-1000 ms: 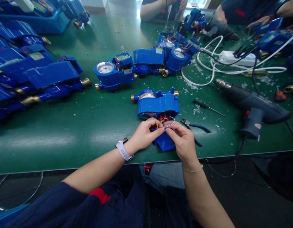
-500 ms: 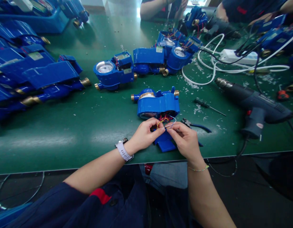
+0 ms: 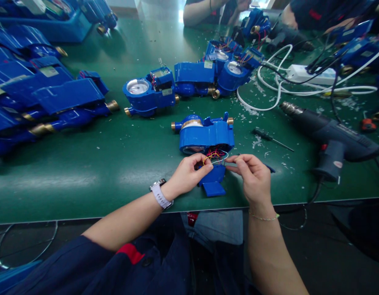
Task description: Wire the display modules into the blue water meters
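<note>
A blue water meter (image 3: pixel 204 137) with brass pipe ends lies on the green table in front of me. Red, yellow and white wires (image 3: pixel 216 155) come out of its near side, above a blue cover (image 3: pixel 214 188) with a flap. My left hand (image 3: pixel 189 172) pinches the wires between thumb and index finger. Just right of the wire ends is my right hand (image 3: pixel 253 176), fingers stretched out and slightly apart, with nothing visible between them. It hides most of the cutting pliers (image 3: pixel 269 168), whose handle end shows beyond it.
A screwdriver (image 3: pixel 272 139) and a heat gun (image 3: pixel 330 135) lie to the right. Behind are a white power strip (image 3: pixel 312 74) with looped cable and more water meters (image 3: pixel 149 90). Several meters (image 3: pixel 63 94) crowd the left. Across the table, other people's arms (image 3: pixel 201 12) are visible.
My right hand has drawn away from the wires to the right, over the pliers, and its fingers have loosened. My left hand has kept its pinch in place.
</note>
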`<state>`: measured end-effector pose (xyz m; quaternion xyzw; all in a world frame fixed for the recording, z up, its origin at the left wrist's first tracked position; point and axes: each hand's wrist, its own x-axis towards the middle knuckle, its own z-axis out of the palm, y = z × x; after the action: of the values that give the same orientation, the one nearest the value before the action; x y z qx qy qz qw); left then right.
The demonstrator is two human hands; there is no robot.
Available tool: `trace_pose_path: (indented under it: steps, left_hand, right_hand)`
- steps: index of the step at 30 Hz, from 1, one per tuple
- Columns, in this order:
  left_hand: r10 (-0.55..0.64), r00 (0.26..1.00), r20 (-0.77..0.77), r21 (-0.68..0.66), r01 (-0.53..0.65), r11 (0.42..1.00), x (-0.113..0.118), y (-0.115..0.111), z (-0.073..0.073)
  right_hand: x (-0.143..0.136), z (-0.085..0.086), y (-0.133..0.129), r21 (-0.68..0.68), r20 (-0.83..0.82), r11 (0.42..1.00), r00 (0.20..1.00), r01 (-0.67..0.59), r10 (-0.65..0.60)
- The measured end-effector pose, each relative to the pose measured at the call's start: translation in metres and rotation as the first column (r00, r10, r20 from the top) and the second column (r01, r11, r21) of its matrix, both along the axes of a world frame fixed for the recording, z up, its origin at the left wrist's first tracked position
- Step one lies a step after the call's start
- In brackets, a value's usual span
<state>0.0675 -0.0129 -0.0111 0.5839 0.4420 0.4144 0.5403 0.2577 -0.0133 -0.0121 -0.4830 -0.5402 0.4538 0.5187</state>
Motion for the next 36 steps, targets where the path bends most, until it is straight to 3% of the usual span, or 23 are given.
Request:
trace_pose_path:
  steps: [6, 10, 13, 16, 19, 23, 29, 32, 36]
  left_hand:
    - [0.007, 0.999, 0.032, -0.027, -0.006, 1.0, 0.001, 0.0, -0.001]
    - [0.007, 1.0, 0.029, -0.021, -0.006, 1.0, 0.002, 0.0, -0.001]
    - [-0.002, 1.0, 0.031, -0.015, 0.003, 1.0, 0.002, 0.0, 0.001]
    - [-0.011, 0.998, 0.059, -0.041, 0.014, 0.999, 0.003, 0.0, 0.002]
    - [-0.011, 0.994, 0.112, -0.096, 0.021, 0.995, 0.003, 0.0, 0.001]
    - [0.02, 0.973, 0.229, -0.191, 0.025, 0.981, 0.002, 0.0, 0.0]
    - [0.083, 0.937, 0.339, -0.285, 0.019, 0.958, 0.001, 0.002, 0.001]
    - [0.111, 0.921, 0.373, -0.343, 0.025, 0.939, 0.001, 0.002, 0.001]
    - [0.115, 0.914, 0.39, -0.341, 0.027, 0.94, 0.001, 0.002, 0.0]
  right_hand:
    - [-0.004, 0.0, -0.005, 0.139, 0.2, 0.985, 0.977, -0.101, 0.072]
    - [-0.018, -0.002, -0.006, 0.155, 0.273, 0.986, 0.962, -0.064, 0.019]
    - [-0.025, 0.0, -0.004, 0.116, 0.181, 0.993, 0.984, -0.025, 0.004]
    - [-0.027, 0.001, -0.001, -0.019, -0.034, 0.998, 0.998, 0.053, -0.054]
    - [-0.025, -0.001, 0.003, -0.158, -0.216, 0.98, 0.964, 0.122, -0.155]
    - [-0.024, -0.003, 0.001, -0.18, -0.266, 0.98, 0.955, 0.087, -0.134]
    - [-0.024, 0.0, -0.007, -0.093, -0.043, 0.996, 0.999, -0.014, 0.01]
    - [-0.025, 0.003, -0.008, -0.006, 0.115, 0.996, 0.99, -0.088, 0.088]
    - [-0.027, 0.008, -0.007, 0.093, 0.273, 0.988, 0.957, -0.127, 0.097]
